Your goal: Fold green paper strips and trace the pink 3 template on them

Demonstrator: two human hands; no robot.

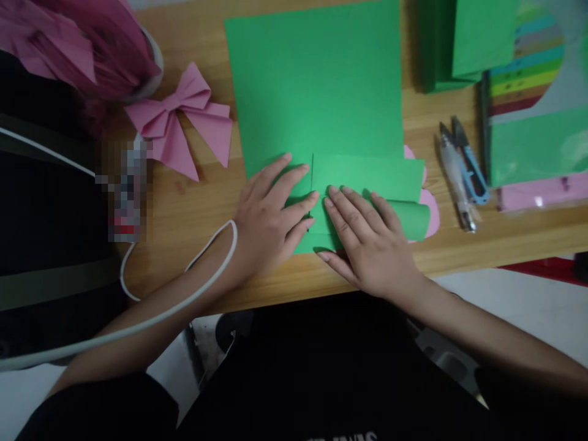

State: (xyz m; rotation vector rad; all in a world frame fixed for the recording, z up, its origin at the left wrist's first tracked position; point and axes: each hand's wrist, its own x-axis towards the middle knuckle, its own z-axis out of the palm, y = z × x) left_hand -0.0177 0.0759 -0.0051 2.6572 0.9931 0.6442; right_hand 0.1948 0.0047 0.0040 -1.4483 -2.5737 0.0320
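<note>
A large green paper sheet (316, 86) lies on the wooden table (193, 202), its near edge folded up into a band (367, 177). My left hand (271, 214) lies flat on the left end of that fold, fingers stretched out and apart. My right hand (367, 239) presses flat on the fold beside it, fingers extended toward the left hand. The fingertips of both hands almost meet at the fold's middle. A pink paper shape (429, 208) sticks out from under the fold's right end.
A pink folded paper bow (184, 122) lies left of the sheet, below a bowl of pink paper (92, 43). Blue thread snips (462, 171) rest to the right. Stacks of green and coloured paper (514, 73) fill the far right. A white cable (184, 282) crosses my left forearm.
</note>
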